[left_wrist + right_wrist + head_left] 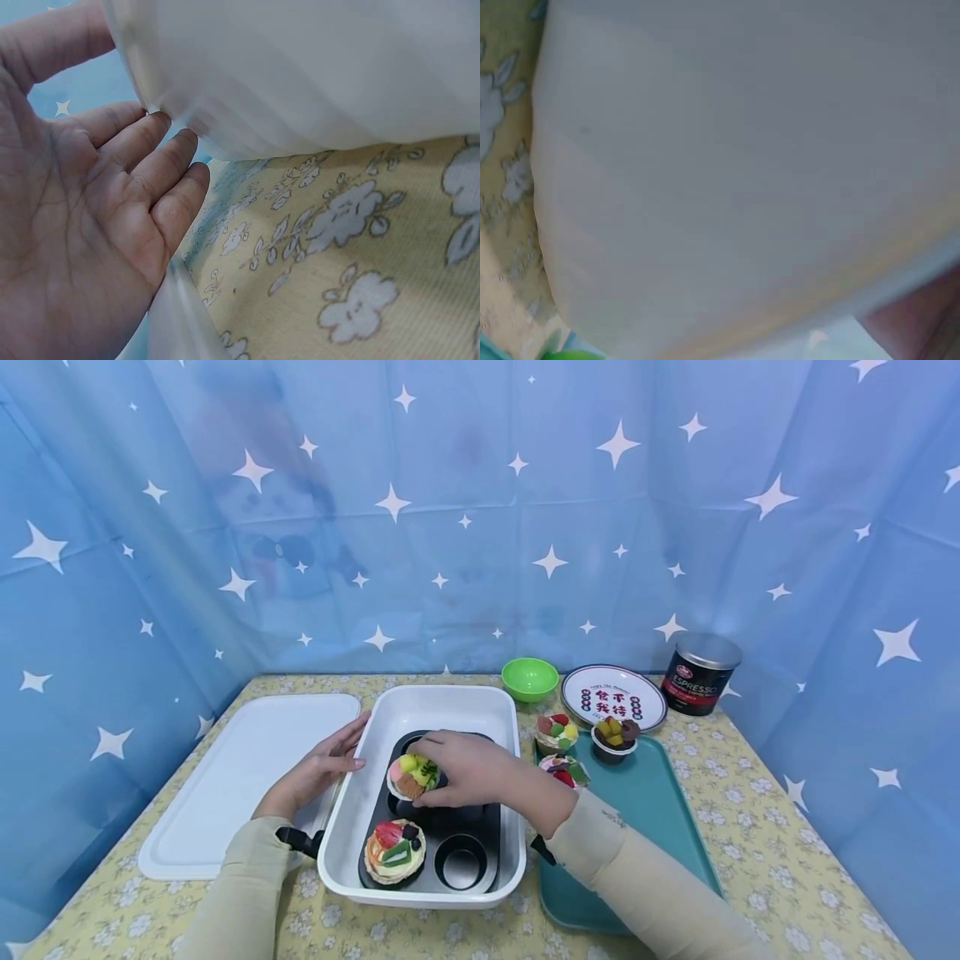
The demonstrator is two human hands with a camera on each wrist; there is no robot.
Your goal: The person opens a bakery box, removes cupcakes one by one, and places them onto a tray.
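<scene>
A white rectangular bin (345, 860) holds a dark muffin pan (487, 835). My right hand (472, 768) reaches over the bin and grips a toy cupcake (408, 777), topped with yellow, pink, brown and green pieces, at a far-left cup of the pan. Another toy cupcake (394, 853), with a strawberry and a kiwi slice on cream, sits in the near-left cup. Beside it the near-right cup (461, 863) is bare. On the bin's left side rests my left hand (318, 768), its fingers (176, 161) nearly straight with their tips at the outer wall.
A white lid (232, 785) lies left of the bin. On the right, a teal tray (637, 810) bears several toy cupcakes, one chocolate cupcake (615, 737) among them. Behind stand a green bowl (529, 680), a printed plate (600, 681) and an espresso tin (697, 681), before a blue starry curtain (465, 568).
</scene>
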